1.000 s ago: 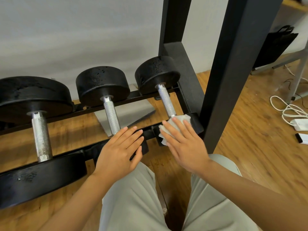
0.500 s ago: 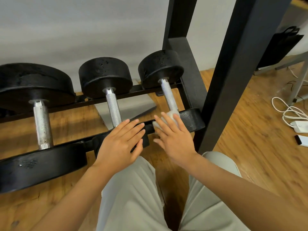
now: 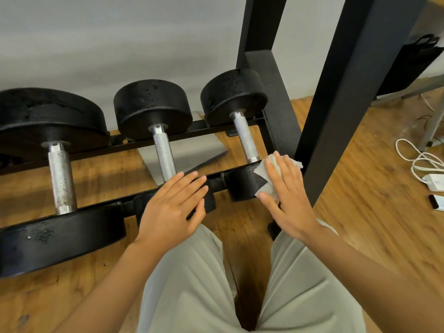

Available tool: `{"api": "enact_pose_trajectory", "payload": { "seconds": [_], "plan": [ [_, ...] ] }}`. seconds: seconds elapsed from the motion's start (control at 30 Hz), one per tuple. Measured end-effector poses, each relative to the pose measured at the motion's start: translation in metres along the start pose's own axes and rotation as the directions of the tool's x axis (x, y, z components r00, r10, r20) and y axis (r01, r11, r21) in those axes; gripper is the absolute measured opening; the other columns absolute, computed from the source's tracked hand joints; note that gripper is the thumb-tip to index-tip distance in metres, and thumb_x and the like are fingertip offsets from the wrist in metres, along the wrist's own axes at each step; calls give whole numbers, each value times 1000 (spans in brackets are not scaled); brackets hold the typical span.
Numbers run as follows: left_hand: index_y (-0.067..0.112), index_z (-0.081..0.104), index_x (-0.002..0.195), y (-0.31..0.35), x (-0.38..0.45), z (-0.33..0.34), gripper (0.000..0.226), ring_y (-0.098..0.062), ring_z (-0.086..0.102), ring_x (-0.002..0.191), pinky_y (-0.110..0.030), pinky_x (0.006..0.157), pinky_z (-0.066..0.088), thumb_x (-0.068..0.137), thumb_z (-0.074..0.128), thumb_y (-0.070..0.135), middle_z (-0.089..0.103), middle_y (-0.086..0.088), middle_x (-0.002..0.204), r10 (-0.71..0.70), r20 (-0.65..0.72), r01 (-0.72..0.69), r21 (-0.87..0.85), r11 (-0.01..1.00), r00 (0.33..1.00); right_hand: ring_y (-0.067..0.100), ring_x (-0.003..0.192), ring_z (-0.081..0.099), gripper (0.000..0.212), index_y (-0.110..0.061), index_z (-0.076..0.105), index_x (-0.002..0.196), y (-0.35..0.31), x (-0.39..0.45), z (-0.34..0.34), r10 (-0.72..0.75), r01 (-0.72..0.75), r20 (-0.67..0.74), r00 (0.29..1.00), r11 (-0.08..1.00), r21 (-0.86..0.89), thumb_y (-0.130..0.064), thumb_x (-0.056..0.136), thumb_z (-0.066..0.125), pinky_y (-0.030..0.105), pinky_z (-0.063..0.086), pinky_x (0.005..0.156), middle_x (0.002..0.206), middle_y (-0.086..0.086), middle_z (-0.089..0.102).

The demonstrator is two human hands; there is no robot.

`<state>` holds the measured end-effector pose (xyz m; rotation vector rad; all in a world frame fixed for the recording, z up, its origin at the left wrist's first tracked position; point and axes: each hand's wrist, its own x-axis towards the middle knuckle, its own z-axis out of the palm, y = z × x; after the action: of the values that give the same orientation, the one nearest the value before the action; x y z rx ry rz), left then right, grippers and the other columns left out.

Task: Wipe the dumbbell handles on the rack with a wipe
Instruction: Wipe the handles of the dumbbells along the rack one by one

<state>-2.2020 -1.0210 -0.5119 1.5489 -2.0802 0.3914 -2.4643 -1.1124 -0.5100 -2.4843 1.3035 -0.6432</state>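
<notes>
Three black dumbbells lie across the low rack [image 3: 168, 138], each with a knurled silver handle: a large left one [image 3: 61, 179], a middle one [image 3: 164, 156] and a small right one [image 3: 245, 139]. My right hand [image 3: 288, 195] lies flat on a white wipe [image 3: 265, 175], pressing it onto the near head of the right dumbbell [image 3: 242, 183], just below its handle. My left hand [image 3: 173, 205] rests flat with fingers spread on the near head of the middle dumbbell, hiding most of it.
A thick black rack upright [image 3: 343, 97] stands close to my right hand. My knees in light trousers [image 3: 192, 284] are below. On the wooden floor to the right lie a white cable [image 3: 418, 159] and a charger [image 3: 434, 182]. A black bag [image 3: 415, 61] hangs behind.
My right hand slid the wipe left along the near end of the right dumbbell, then back right onto its head. The left hand stayed put. The view shifted slightly.
</notes>
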Motion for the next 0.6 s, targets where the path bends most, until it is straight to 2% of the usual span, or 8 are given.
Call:
{"api": "enact_pose_trajectory", "payload": {
  "seconds": [0.07,0.13,0.23,0.27,0.33,0.43,0.53,0.6],
  "plan": [
    [13,71,119,0,0,0,32,-18,55,129,-36,119,31,97,50,24,66,-4,129,-1,2,1,-5,1000,1000,7,149,-10,63,-43,0,151,-5,8,1,62,-61,-19,998,997,47,-58,98,31,39,-1,121,159,-20,-6],
    [13,72,119,0,0,0,32,-18,55,129,-36,118,32,97,50,24,66,-4,129,2,0,-2,-14,1000,1000,3,147,-12,63,-47,-8,147,-8,14,0,142,-140,-47,989,989,40,-62,98,29,34,2,120,158,-23,-10],
    [12,71,118,1,1,0,31,-18,55,128,-38,116,35,97,51,23,66,-4,128,-4,-11,4,-18,1000,1000,12,149,-7,66,-31,-1,155,-20,13,10,308,-305,-91,947,951,49,-57,100,25,41,9,122,164,-8,-2],
    [12,71,118,1,1,0,31,-18,55,128,-38,116,35,97,51,23,66,-4,128,-7,-14,7,-20,1000,1000,17,151,-3,63,-25,3,156,-26,8,14,307,-309,-122,944,951,2,-53,102,21,45,12,122,164,-2,3],
    [12,71,118,1,0,1,31,-18,55,128,-38,116,35,97,51,22,66,-4,128,-9,-16,9,-23,1000,1000,25,151,6,56,-18,7,155,-30,-6,21,210,-230,-159,965,966,-119,-41,105,18,50,17,120,162,7,14],
    [12,72,118,0,0,1,31,-17,55,128,-37,116,36,98,51,23,66,-4,128,-12,-12,11,-28,1000,1000,23,151,6,52,-18,12,154,-15,-14,18,62,-79,-105,993,983,-167,-35,106,20,46,13,121,162,4,15],
    [14,71,119,0,1,0,30,-16,54,129,-38,116,36,97,52,23,65,-3,129,-17,0,17,-36,999,1000,8,150,-5,53,-28,10,154,-6,6,6,132,-132,-57,990,991,-8,-43,104,15,33,3,122,160,-13,1],
    [14,71,119,1,1,-1,31,-16,54,129,-38,115,37,96,53,23,66,-2,128,-29,9,29,-30,999,1000,8,149,-3,55,-28,13,155,-8,20,3,220,-217,-64,973,975,52,-45,102,14,30,3,120,161,-11,5]
  ]
}}
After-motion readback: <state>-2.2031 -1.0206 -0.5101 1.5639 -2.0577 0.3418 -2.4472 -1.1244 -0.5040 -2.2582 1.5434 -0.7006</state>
